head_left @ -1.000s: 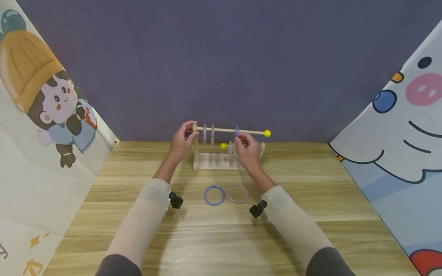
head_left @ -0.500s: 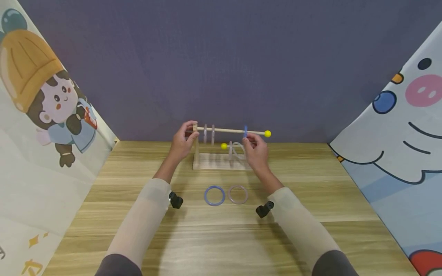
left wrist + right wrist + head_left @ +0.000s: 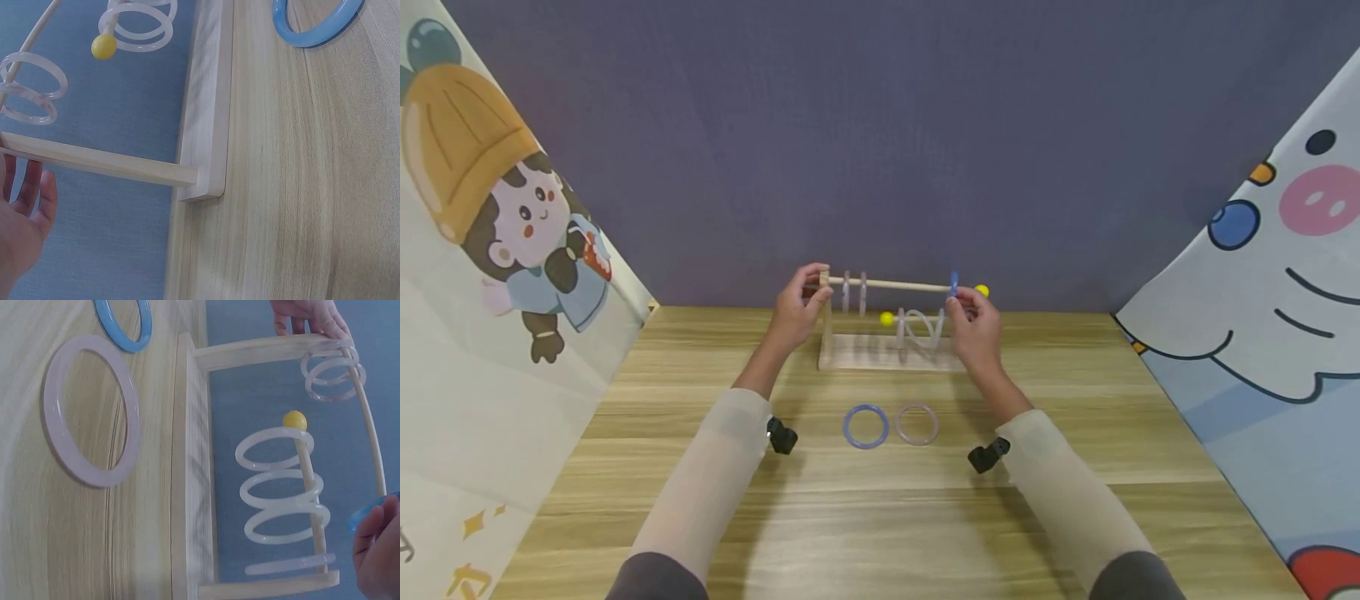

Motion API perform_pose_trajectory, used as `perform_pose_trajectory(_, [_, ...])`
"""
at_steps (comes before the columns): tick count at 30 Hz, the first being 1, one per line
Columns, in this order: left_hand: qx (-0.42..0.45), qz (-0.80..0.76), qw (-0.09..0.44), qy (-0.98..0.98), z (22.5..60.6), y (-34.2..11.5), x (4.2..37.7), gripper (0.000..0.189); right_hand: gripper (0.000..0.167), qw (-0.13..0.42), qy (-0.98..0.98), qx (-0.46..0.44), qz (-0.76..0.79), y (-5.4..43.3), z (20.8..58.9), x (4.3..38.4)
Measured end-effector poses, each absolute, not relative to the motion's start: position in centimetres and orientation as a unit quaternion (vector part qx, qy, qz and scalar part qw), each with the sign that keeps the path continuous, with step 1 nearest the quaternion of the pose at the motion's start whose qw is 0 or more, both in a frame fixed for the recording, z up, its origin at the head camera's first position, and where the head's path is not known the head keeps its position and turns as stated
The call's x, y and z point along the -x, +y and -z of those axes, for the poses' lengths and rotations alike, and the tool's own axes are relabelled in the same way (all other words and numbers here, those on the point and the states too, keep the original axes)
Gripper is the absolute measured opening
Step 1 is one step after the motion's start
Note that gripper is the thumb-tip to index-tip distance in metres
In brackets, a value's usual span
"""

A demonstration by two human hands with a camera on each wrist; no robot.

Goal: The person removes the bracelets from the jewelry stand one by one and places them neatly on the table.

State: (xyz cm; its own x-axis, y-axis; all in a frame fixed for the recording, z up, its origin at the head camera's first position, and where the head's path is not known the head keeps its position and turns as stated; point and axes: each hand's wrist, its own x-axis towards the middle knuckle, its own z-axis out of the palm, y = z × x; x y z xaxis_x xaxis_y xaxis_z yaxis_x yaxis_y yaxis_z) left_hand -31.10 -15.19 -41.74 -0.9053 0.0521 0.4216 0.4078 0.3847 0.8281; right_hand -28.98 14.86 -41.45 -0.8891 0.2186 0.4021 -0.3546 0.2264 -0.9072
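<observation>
Blue against the dark backdrop (image 3: pixel 850 167), one ring (image 3: pixel 954 286) has moved along the upper rod (image 3: pixel 898 285) toward the yellow ball (image 3: pixel 982 290) at its tip during the last second. That leaves a longer bare stretch between it and the two pale rings (image 3: pixel 862 300) by the left post (image 3: pixel 100 159); with so little rod remaining, this slide looks nearly complete. The fingers of the right hand (image 3: pixel 978 332) pinch that ring at its lower side, while the left hand (image 3: pixel 796 308) grips the post's top in the same place as before, probably steadying the stand. Sideways there is room, since the rod's tip is well apart from the printed panel (image 3: pixel 1292 392). Below is tighter: the lower rod (image 3: pixel 319 548), bearing four more rings (image 3: pixel 269 467), runs close under the right hand. The base board (image 3: pixel 865 354) stands near the far edge of the surface (image 3: pixel 865 517); in front of it, a loose blue ring (image 3: pixel 866 446) and a pinkish ring (image 3: pixel 917 442) lie flat, side by side.
</observation>
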Motion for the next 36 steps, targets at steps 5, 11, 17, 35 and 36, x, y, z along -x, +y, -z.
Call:
perform_pose_trajectory(5, [0.139, 0.54, 0.162, -0.814, 41.6, -15.1, 31.0, 0.041, 0.019, 0.232, -0.752, -0.029, -0.616, 15.6, 41.6, 29.1])
perform_pose_trajectory(11, [0.137, 0.54, 0.158, -0.815, 41.6, -15.1, 30.8, 0.04, 0.02, 0.227, -0.759, -0.015, -0.61, 16.3, 41.5, 28.9])
perform_pose_trajectory(17, [0.137, 0.542, 0.157, -0.814, 41.5, -15.1, 30.8, 0.04, 0.022, 0.233, -0.753, -0.004, -0.615, 16.9, 41.4, 28.9])
perform_pose_trajectory(35, [0.141, 0.537, 0.161, -0.816, 41.6, -15.2, 31.0, 0.04, 0.023, 0.233, -0.763, 0.034, -0.602, 18.5, 41.0, 28.7])
perform_pose_trajectory(36, [0.14, 0.536, 0.161, -0.816, 41.6, -15.2, 31.0, 0.04, 0.023, 0.234, -0.761, 0.034, -0.605, 18.7, 41.1, 28.7])
